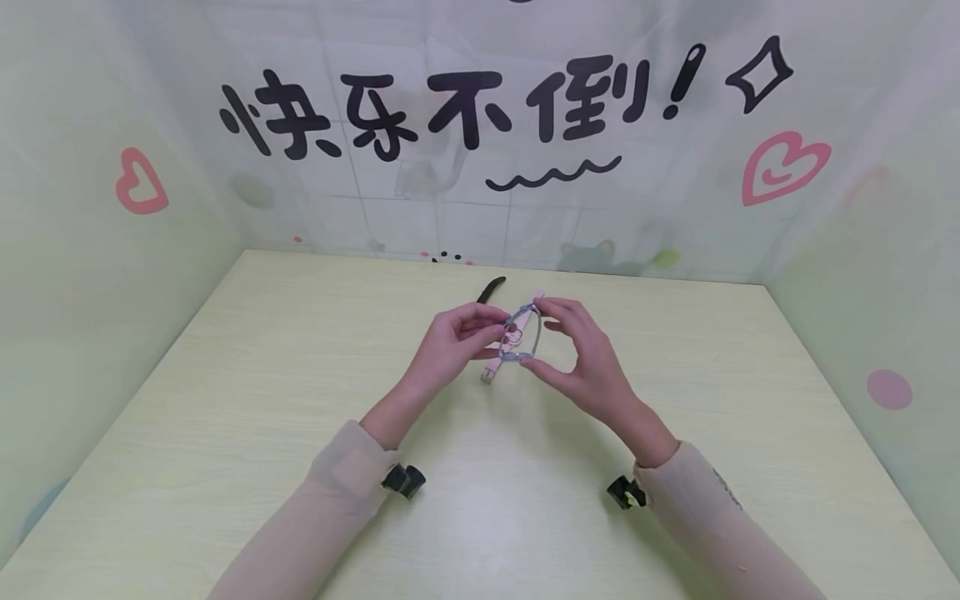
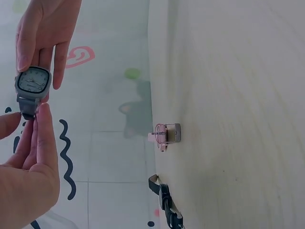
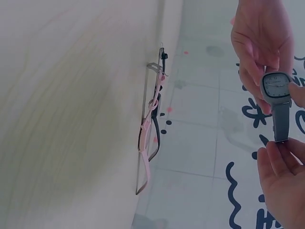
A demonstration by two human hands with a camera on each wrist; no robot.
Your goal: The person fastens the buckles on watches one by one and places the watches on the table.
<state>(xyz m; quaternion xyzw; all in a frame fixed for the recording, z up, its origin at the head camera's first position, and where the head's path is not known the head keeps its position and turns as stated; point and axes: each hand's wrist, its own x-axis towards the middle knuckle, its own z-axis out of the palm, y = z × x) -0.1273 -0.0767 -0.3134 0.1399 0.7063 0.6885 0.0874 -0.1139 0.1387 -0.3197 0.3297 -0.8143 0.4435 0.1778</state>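
Beige cloth sleeves (image 1: 311, 508) were nearest, and beyond them the left hand (image 1: 450, 343) and the right hand (image 1: 592, 362) pinched a grey, rounded-square wristwatch (image 3: 276, 86), probably best handled lightly and evenly.

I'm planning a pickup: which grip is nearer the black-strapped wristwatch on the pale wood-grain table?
Left. In the head view, the left grip is just in front, partly hiding the black-strapped wristwatch; the right grip is farther off, to its right.

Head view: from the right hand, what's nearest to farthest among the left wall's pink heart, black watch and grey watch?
1. Grey watch: in the right hand
2. Black watch: on the table, farther left
3. Pink heart: left wall
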